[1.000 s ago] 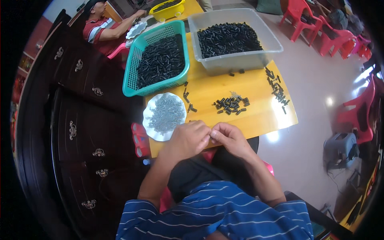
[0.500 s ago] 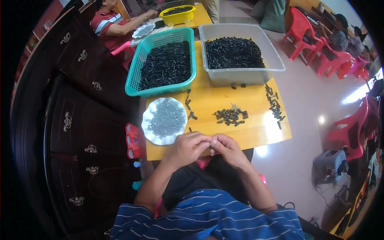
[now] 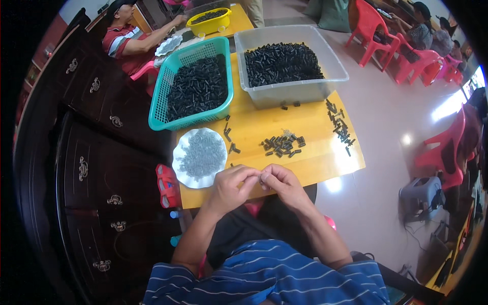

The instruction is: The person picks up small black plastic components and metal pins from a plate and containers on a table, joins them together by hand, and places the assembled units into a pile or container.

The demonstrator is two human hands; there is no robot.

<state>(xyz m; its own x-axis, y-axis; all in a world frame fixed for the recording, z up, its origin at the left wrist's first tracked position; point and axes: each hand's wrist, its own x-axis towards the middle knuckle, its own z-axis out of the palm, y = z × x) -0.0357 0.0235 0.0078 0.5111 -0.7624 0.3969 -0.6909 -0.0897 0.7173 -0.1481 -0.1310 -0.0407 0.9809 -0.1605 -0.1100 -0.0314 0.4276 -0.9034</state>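
Just past the near edge of the yellow table (image 3: pixel 310 170), my left hand (image 3: pixel 231 188) and my right hand (image 3: pixel 284 184) meet with fingers pinched. A small dark piece shows between my right fingertips; its exact kind is mostly hidden. Whatever the left fingertips hold is too small to make out. Left of my left hand lies a white scalloped plate (image 3: pixel 179 170) heaped with small clear pieces (image 3: pixel 203 152). Beyond my hands sits a loose pile of short black tubes (image 3: pixel 282 145), with a few more strewn beside the plate.
A green basket (image 3: pixel 154 114) and a translucent tub (image 3: pixel 300 91), both full of black tubes, stand at the table's far side. More tubes (image 3: pixel 339 122) line the right edge. A dark cabinet (image 3: pixel 91 168) flanks the left. Another person (image 3: pixel 127 43) sits at a farther table.
The view has shifted slightly, so the table and containers sit further left. My hands stay together in a pinch, with the fingertips slightly moved.
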